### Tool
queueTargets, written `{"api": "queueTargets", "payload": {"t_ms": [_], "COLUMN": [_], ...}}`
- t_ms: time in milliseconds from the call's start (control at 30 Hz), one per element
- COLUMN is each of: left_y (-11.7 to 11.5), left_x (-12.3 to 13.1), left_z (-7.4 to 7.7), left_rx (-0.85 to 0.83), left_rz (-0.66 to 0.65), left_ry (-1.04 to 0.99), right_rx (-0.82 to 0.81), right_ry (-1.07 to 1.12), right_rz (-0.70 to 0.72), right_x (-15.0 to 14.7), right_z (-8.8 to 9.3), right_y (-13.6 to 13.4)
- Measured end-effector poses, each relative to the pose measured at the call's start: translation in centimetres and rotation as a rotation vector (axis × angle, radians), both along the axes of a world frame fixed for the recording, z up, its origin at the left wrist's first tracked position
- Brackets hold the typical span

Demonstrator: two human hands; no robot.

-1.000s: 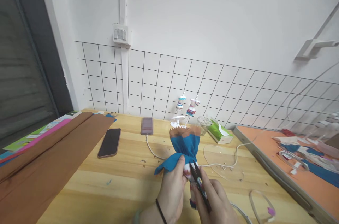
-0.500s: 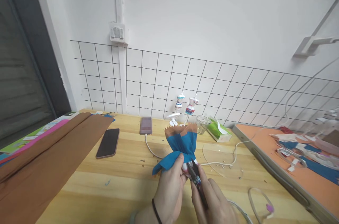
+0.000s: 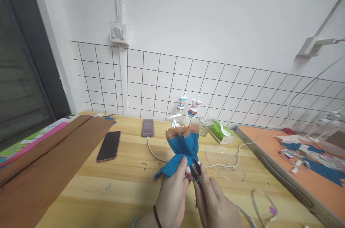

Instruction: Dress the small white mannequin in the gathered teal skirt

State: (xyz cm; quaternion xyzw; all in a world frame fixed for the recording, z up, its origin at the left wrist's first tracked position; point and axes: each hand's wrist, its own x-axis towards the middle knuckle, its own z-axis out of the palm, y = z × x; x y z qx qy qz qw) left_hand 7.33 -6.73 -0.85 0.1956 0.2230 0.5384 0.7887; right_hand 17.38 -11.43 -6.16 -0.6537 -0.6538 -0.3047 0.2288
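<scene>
Head view: your left hand [image 3: 172, 194] pinches blue fabric [image 3: 185, 144]; your right hand [image 3: 217, 201] grips dark snips [image 3: 195, 172], two o'clock from your left, apparently trimming; next calls for steady fabric.

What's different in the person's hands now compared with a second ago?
Only a little. The top of the blue-and-brown cloth appears slightly further left, and the right hand with its black tool has edged slightly forward and left; the view shifted a bit too. Nothing was newly gripped or let go: the left hand still holds the cloth. The phone stayed put.
</scene>
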Motion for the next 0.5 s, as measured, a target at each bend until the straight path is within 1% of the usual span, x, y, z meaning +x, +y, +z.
{"api": "queueTargets", "payload": {"t_ms": [167, 233, 367, 500], "left_y": [0.24, 0.31, 0.24, 0.07], "left_x": [0.01, 0.00, 0.00, -0.03], "left_z": [-0.18, -0.25, -0.02, 0.44], "left_rx": [0.024, 0.035, 0.026, -0.001], "left_rz": [-0.006, -0.011, -0.011, -0.010], "left_ry": [0.015, 0.021, 0.028, 0.027], "right_rx": [0.023, 0.040, 0.047, 0.007], "right_ry": [0.131, 0.149, 0.116, 0.055], "right_rz": [0.059, 0.069, 0.052, 0.063], "right_x": [-0.10, -0.04, 0.15, 0.34], "right_z": [-0.52, -0.64, -0.44, 0.00], "right_y": [0.07, 0.09, 0.11, 0.05]}}
